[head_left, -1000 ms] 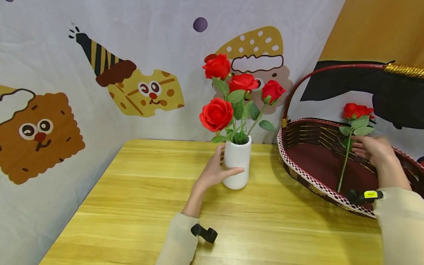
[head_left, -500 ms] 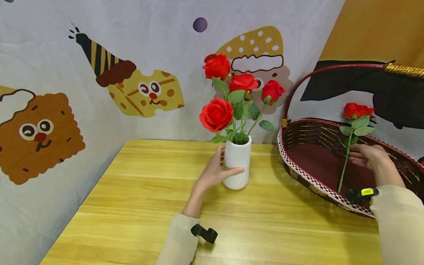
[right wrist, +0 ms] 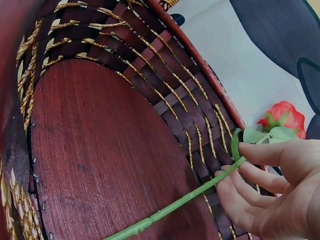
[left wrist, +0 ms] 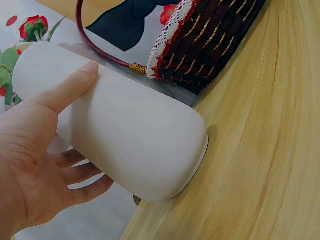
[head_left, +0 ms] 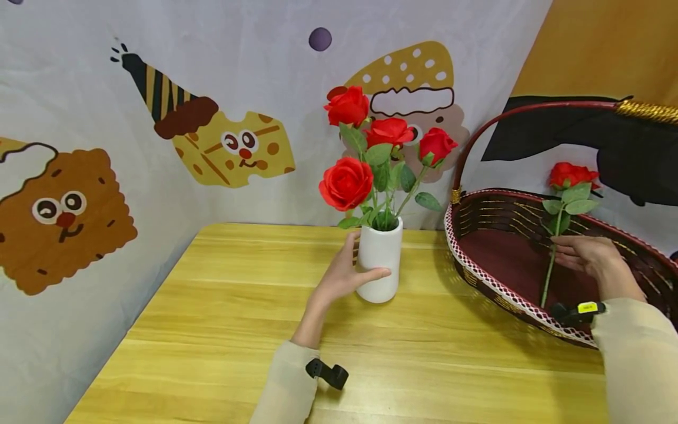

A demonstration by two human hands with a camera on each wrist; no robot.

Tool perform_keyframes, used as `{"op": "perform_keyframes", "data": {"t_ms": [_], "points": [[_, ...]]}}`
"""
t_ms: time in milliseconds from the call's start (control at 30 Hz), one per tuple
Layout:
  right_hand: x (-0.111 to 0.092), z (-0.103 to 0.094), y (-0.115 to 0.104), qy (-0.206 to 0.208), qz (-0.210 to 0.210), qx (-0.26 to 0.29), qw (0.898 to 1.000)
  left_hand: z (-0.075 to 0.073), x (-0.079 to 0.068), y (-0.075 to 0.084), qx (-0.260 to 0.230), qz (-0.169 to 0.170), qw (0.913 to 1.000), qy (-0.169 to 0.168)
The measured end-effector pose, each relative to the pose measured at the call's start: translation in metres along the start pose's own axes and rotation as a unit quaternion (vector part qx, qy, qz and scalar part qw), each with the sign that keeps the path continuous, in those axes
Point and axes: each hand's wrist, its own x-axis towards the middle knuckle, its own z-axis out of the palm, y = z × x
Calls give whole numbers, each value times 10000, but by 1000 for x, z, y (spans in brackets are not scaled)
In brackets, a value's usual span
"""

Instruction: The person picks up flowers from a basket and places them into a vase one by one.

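Observation:
A smooth white vase (head_left: 379, 265) stands upright on the table, holding several red roses (head_left: 346, 184) with green leaves. My left hand (head_left: 339, 274) grips it from the left, thumb across the front and fingers round the back. At the right, one more red rose (head_left: 572, 175) leans in the basket (head_left: 498, 297), its bloom above the far rim and its stem end near the front rim. My right hand (head_left: 595, 259) pinches its green stem below the leaves; in the right wrist view the stem (right wrist: 185, 199) runs to the thumb and fingertips.
The dark woven basket has white lace along its rim and a tall arched handle (head_left: 529, 109) with gold wrapping. The wooden table (head_left: 212, 353) meets a cartoon-printed cloth (head_left: 254, 47) at the back. Another bit of red shows at the far right edge.
My right hand has moved down and slightly left, from beside the rose's leaves to its stem. The rose barely shifts. My left hand and the vase stay as they were.

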Motion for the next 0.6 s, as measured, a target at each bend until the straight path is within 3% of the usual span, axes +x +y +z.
{"op": "perform_keyframes", "data": {"t_ms": [233,600], "points": [[-2,1,2,708,37,-155,9974,0,1,0,-9,-48,10000,-27],[-13,2,-2,899,-433,-123,9949,0,1,3,32,-70,10000,-33]]}}
